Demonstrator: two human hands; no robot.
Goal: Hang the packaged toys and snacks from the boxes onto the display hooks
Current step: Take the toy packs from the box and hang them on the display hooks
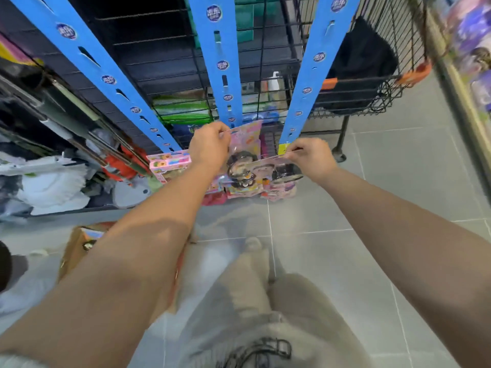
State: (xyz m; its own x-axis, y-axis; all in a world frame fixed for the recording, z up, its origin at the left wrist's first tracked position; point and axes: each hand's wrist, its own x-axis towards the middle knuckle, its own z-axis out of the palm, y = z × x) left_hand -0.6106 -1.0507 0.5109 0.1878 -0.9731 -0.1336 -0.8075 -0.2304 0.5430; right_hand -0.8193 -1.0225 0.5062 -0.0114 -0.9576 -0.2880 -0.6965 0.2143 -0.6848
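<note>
Three blue display strips hang on a black wire rack: a left strip [106,75], a middle strip [223,65] and a right strip [308,86]. My left hand [210,147] pinches the top edge of a pink packaged toy [245,144] at the foot of the middle strip. My right hand [310,158] pinches the top of a second pink toy pack [268,173] just below the end of the right strip. Another pink toy pack [170,163] hangs at the bottom of the left strip. More pink packs [239,191] sit low behind my hands.
A cardboard box [79,245] with packs inside stands on the grey tiled floor [372,208] at lower left, partly behind my left forearm. Clothing and bags [53,179] fill the left. A wire cart [372,83] holding a black bag stands right. My legs fill the lower middle.
</note>
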